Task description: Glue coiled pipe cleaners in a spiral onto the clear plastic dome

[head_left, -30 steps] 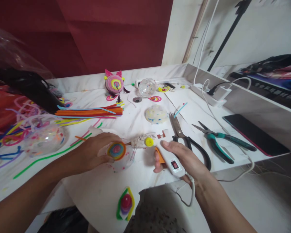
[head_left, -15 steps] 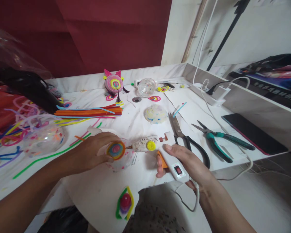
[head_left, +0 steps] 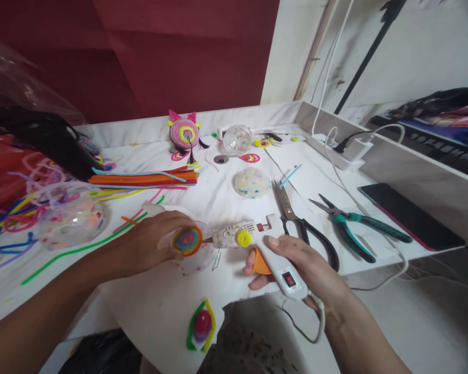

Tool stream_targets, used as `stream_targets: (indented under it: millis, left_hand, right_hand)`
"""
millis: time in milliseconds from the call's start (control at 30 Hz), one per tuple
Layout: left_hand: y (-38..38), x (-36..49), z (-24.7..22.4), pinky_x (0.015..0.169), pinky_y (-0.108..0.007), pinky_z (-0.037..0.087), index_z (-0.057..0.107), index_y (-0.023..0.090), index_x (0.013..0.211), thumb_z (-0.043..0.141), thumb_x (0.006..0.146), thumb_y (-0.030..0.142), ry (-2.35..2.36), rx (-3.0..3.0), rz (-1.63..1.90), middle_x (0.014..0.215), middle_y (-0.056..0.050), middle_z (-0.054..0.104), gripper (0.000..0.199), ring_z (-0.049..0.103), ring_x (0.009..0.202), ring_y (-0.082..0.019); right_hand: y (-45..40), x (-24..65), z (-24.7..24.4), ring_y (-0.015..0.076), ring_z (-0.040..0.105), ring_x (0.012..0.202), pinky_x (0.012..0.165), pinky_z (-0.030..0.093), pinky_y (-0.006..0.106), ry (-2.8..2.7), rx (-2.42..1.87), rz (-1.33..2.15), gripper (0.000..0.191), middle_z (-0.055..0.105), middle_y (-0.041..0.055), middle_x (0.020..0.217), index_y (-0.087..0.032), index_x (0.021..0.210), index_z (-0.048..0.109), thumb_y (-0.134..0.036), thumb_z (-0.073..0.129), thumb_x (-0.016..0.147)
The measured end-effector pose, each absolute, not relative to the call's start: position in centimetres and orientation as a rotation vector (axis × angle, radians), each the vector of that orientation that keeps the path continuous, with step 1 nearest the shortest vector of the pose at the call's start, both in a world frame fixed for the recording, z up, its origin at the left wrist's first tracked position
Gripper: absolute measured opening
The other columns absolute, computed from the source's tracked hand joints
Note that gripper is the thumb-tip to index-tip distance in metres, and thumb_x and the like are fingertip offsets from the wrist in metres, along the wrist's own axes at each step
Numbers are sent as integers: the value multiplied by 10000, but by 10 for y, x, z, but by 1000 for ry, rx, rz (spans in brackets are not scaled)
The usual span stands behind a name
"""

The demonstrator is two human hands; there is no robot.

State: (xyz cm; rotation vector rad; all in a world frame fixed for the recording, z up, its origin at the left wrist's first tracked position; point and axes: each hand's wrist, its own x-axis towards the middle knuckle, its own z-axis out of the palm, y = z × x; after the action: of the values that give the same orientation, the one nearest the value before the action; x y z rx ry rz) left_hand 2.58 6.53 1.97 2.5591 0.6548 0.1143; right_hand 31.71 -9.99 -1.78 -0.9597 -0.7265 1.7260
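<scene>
My left hand (head_left: pixel 152 241) holds a round coil (head_left: pixel 187 240) of rainbow-coloured rings between thumb and fingers, against a clear speckled dome (head_left: pixel 203 259). A white glue gun (head_left: pixel 273 249) is gripped in my right hand (head_left: pixel 300 259), with fingers at its orange trigger. Its nozzle points left and reaches the right edge of the coil. On the gun's barrel, a small yellow coil (head_left: pixel 244 238) shows. Below lies an eye-shaped piece (head_left: pixel 202 324) in green, yellow, purple and red on white paper.
Scissors (head_left: pixel 286 205), pliers (head_left: pixel 343 218) and a phone (head_left: pixel 411 215) lie to the right. Behind are a pink decorated ball (head_left: pixel 184 134) and a speckled dome (head_left: pixel 251 183). Orange pipe cleaners (head_left: pixel 140 179) and another clear dome (head_left: pixel 73 221) are at left. A power strip (head_left: pixel 335 150) sits back right.
The glue gun's nozzle has shifted slightly left, closer against the coil. The fingers of my right hand have loosened a little around the trigger. My left hand has barely moved.
</scene>
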Motion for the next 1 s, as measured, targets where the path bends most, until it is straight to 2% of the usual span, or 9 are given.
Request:
stream_targets:
  millis: [100,300,400,600,767,1000]
  left_hand:
    - [66,26,20,1100,-418,502,686,252,1332,610,1013,473,630,2545,134,1375,-98,698,396,635,1277,-292]
    - [65,25,19,1082,-407,515,677,306,1342,631,958,358,687,2543,112,1388,-65,637,390,611,1293,-304]
    - [64,26,20,1071,-403,513,679,326,1329,646,929,354,722,2534,85,1361,-55,635,402,614,1278,-306]
    - [62,27,23,1056,-365,506,679,330,1330,611,961,399,736,2572,46,1337,-46,641,382,620,1264,-293]
    - [62,26,22,1052,-362,505,678,319,1324,611,975,413,725,2560,76,1342,-48,634,368,624,1258,-287]
    - [63,23,16,1071,-375,488,667,313,1337,611,967,394,703,2567,121,1344,-51,637,382,623,1261,-282]
  right_hand:
    - [-101,319,-18,200,806,763,749,671,263,-721,-981,1704,456,845,157,977,-116,930,877,-554,754,965]
    - [-102,317,-15,253,810,877,769,690,309,-683,-969,1658,476,844,189,996,-96,952,881,-561,780,934]
    - [-103,314,-12,253,810,835,711,678,289,-656,-1017,1623,487,843,188,960,-99,938,882,-578,803,905]
    - [-103,311,-11,233,795,700,556,631,258,-644,-1070,1635,526,835,190,903,-89,970,881,-603,814,882]
    - [-101,308,-8,278,815,880,720,688,309,-618,-1023,1592,484,837,185,919,-106,897,876,-587,834,865]
    - [-97,309,-13,278,818,887,736,694,306,-624,-1054,1588,513,838,192,945,-92,945,876,-598,829,871]
